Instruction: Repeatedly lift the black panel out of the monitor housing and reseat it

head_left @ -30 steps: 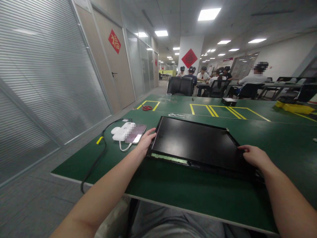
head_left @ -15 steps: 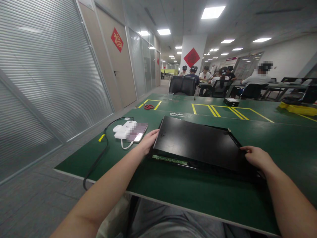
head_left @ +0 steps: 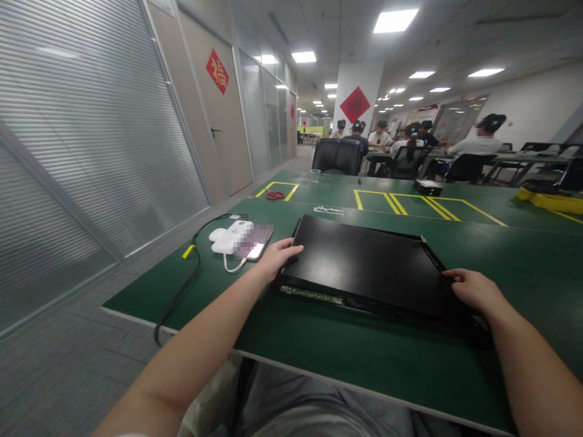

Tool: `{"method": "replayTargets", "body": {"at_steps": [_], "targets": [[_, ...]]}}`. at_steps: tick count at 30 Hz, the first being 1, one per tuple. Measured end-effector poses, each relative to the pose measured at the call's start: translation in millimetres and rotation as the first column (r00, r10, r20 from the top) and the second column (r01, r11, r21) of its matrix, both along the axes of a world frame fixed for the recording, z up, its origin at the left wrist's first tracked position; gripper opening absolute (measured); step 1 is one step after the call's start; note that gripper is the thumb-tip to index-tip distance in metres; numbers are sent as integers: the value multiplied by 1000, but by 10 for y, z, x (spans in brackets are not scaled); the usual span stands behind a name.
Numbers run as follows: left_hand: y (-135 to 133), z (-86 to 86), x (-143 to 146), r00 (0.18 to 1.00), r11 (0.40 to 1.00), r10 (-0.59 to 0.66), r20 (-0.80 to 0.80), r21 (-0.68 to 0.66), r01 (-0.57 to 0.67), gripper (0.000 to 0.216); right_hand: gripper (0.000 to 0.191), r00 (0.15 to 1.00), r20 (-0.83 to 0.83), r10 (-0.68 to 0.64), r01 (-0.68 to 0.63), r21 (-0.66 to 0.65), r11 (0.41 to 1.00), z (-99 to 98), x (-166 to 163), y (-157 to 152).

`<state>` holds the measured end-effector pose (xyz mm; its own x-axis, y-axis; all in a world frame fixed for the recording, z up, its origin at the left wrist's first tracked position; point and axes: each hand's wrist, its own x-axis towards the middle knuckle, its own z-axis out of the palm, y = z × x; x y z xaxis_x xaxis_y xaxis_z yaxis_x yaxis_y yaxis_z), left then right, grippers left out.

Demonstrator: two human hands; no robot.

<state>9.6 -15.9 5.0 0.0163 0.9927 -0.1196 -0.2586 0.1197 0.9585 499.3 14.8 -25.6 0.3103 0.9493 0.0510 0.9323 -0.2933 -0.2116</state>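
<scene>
A flat black display panel lies on the green table before me, a strip of green circuit board showing along its near edge. My left hand grips the panel's left edge, thumb on top. My right hand holds the right edge near the front corner, fingers curled over it. The panel's near side looks slightly lifted off a black frame beneath it.
A phone and white charger with a black cable lie left of the panel. Farther back are red scissors, a clear cup, small metal parts, yellow floor-tape marks and a black box. Several people sit at tables behind.
My left thumb has slid a little further onto the panel's top. The panel and right hand have hardly moved; the view has shifted slightly.
</scene>
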Motion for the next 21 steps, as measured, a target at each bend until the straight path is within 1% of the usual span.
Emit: {"method": "replayTargets", "body": {"at_steps": [4,8,14,18,19,21], "targets": [[-36,40,-3,999,998,-43,3,37,43,52,46,999,-28,-40,38,-68,997,60,-68,-43],[-57,85,1,998,994,-64,12,89,63,60,49,998,-49,-43,38,-86,996,91,-95,-65],[-67,105,1,995,987,-91,39,140,84,67,47,996,-77,-56,49,-81,996,96,-94,-51],[-60,96,-1,991,980,-114,66,173,102,68,44,993,-102,-67,61,-66,996,52,-79,-17],[-60,96,0,990,978,-118,72,181,103,69,46,992,-110,-67,60,-59,996,31,-68,-5],[-66,101,4,989,976,-122,83,193,104,72,55,988,-136,-74,72,-21,997,-19,-40,23]]}}
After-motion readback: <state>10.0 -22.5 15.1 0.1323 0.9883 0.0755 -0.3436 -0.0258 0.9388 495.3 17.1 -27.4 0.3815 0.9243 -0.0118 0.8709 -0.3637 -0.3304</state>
